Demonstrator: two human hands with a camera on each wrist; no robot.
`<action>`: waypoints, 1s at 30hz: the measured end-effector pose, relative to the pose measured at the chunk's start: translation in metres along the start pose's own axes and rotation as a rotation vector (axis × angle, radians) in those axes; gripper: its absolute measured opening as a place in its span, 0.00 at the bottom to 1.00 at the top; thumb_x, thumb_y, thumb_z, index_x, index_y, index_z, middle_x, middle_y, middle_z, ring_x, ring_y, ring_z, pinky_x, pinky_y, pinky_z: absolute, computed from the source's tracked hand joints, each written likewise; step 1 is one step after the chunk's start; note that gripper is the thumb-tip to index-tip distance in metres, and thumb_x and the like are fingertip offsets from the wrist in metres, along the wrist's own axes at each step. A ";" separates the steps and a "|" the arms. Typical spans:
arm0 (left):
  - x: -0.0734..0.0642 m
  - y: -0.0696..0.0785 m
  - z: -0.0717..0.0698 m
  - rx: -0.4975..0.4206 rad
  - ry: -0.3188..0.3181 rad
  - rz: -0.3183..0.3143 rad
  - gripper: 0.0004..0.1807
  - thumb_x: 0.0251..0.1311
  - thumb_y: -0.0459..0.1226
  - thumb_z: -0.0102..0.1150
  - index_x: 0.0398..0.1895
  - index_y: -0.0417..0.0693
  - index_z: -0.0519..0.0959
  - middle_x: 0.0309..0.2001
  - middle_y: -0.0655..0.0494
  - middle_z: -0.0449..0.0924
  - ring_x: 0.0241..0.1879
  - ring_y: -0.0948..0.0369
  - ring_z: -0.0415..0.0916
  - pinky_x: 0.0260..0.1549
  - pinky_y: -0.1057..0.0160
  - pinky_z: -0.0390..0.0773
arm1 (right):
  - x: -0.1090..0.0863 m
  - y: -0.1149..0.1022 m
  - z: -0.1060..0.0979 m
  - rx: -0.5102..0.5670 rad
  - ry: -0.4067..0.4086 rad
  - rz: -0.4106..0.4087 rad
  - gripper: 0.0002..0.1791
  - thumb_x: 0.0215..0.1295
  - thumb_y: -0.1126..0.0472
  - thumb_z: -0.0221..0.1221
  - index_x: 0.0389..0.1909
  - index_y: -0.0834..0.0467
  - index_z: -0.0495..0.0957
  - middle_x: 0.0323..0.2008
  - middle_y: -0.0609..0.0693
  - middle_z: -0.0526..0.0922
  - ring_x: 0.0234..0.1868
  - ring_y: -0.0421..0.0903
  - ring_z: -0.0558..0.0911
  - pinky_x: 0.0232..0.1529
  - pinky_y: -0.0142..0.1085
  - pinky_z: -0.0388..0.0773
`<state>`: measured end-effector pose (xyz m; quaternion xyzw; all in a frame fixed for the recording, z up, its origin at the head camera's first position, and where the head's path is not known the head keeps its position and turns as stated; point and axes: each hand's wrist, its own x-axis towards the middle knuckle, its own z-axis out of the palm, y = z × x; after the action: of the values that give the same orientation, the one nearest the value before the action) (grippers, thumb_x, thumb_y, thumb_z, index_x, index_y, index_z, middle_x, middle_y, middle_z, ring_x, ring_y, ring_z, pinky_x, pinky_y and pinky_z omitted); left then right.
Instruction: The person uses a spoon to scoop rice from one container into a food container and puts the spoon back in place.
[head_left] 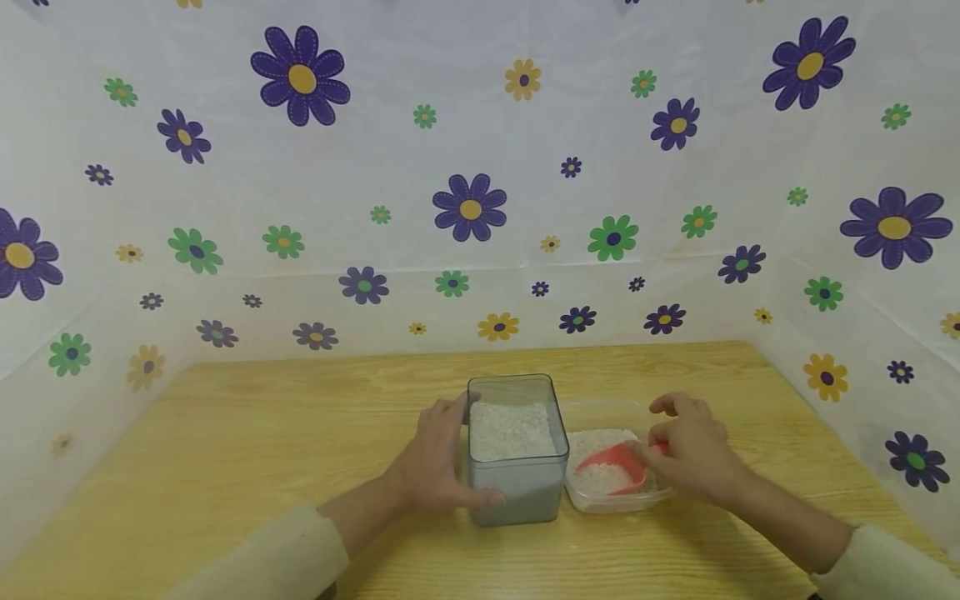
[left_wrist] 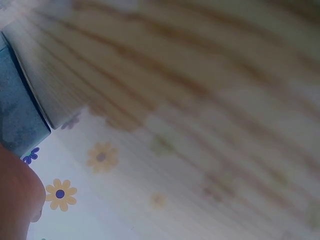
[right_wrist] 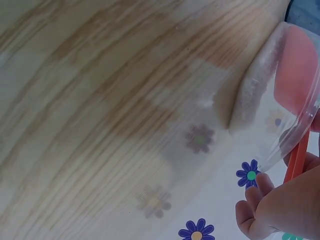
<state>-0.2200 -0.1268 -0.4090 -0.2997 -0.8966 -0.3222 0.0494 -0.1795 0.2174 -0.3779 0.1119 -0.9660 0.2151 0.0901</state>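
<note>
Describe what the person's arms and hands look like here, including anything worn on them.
The left sleeve and right sleeve are plain, pale cream, ending partway down the forearms. Below them, the left hand and right hand are bare, without gloves. Something dark shows beneath each sleeve, too little to identify.

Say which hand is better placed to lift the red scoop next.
Right, most likely: the right hand pinches the handle of the red scoop at the clear plastic tub. The left hand is occupied, gripping the grey container beside it.
</note>
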 end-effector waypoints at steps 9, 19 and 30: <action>0.000 0.003 -0.001 -0.002 -0.009 -0.011 0.67 0.35 0.67 0.73 0.76 0.42 0.56 0.63 0.51 0.69 0.62 0.53 0.63 0.62 0.44 0.66 | 0.000 0.001 -0.002 -0.033 0.000 -0.032 0.20 0.63 0.47 0.65 0.14 0.48 0.77 0.59 0.64 0.72 0.60 0.68 0.65 0.52 0.68 0.62; 0.001 0.001 -0.001 -0.001 -0.010 -0.004 0.67 0.34 0.66 0.74 0.76 0.42 0.56 0.63 0.52 0.69 0.62 0.55 0.63 0.64 0.43 0.63 | 0.005 0.005 -0.020 -0.159 0.002 -0.130 0.22 0.62 0.47 0.66 0.11 0.46 0.74 0.57 0.61 0.72 0.60 0.65 0.64 0.51 0.68 0.62; 0.001 0.000 0.000 -0.002 -0.002 0.004 0.67 0.34 0.67 0.74 0.75 0.44 0.57 0.62 0.55 0.71 0.60 0.56 0.63 0.62 0.45 0.65 | 0.015 0.001 -0.045 -0.342 0.019 -0.201 0.20 0.58 0.46 0.67 0.12 0.49 0.76 0.54 0.59 0.75 0.57 0.62 0.66 0.51 0.64 0.63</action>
<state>-0.2212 -0.1264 -0.4089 -0.3019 -0.8957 -0.3228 0.0487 -0.1888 0.2354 -0.3351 0.1890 -0.9715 0.0388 0.1378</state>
